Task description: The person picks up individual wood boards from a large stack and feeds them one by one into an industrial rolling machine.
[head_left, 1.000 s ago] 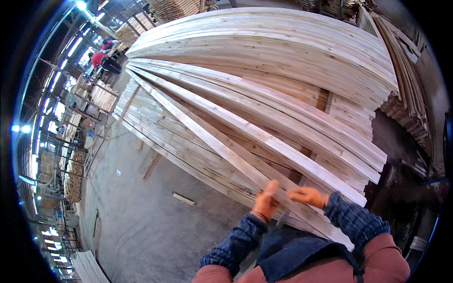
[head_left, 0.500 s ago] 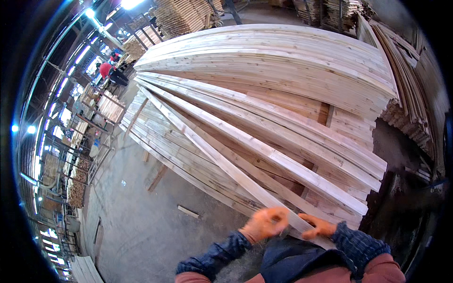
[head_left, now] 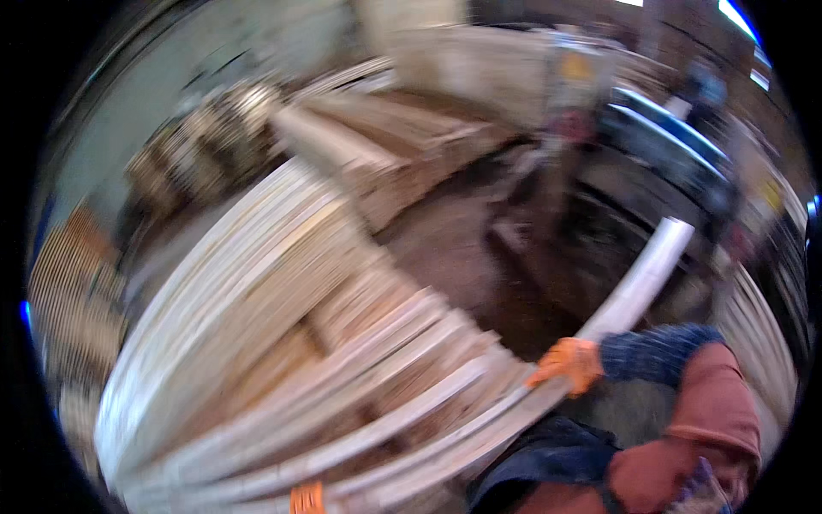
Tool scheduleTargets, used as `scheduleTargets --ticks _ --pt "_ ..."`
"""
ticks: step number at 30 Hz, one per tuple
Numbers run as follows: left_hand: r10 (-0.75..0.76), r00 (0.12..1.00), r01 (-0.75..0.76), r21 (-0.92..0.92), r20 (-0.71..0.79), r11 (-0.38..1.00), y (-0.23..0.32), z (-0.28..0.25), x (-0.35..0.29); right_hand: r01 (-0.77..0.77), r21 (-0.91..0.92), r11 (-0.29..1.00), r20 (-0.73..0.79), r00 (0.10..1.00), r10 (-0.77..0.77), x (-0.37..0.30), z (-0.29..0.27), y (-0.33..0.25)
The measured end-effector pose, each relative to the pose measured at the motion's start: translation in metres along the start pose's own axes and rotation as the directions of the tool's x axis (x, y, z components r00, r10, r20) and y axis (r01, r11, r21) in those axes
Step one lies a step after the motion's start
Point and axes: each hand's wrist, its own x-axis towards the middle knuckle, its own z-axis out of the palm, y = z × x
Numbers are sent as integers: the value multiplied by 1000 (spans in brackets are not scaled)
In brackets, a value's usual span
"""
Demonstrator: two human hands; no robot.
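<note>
A long pale wooden plank [head_left: 629, 295] runs slantwise past my body, its far end rising over the dark floor on the right. My right hand [head_left: 569, 365], in an orange glove, is closed around it near the corner of the lumber stack. At the bottom edge, only the orange-gloved fingers of my left hand [head_left: 306, 499] show, bent over the plank's lower-left stretch; the rest of that hand is out of view. Beside the plank lies a stack of similar boards [head_left: 342, 411], several fanned apart on top. Motion blurs much of the picture.
A taller row of boards [head_left: 223, 291] rises from the stack's far side. Beyond it stands a brown timber pile [head_left: 402, 163]. Blurred machinery [head_left: 668, 128] is at the upper right, with more stacked boards [head_left: 758, 334] along the right edge.
My view has swung right toward the machinery. My hands, close together at the plank's near end before, are now far apart along it, the left far down the plank.
</note>
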Motion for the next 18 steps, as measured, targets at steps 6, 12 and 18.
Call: scheduleTargets --ticks 6,12,18 --pt "-88 974 52 171 209 984 38 45 -21 -88 -186 979 -20 996 85 -44 12 20" --pt "-236 927 242 17 293 970 125 59 11 -280 -210 937 -110 959 262 -86 69 67" --pt "-87 957 -27 385 276 922 179 20 25 -393 -124 911 -386 865 321 -89 108 61"
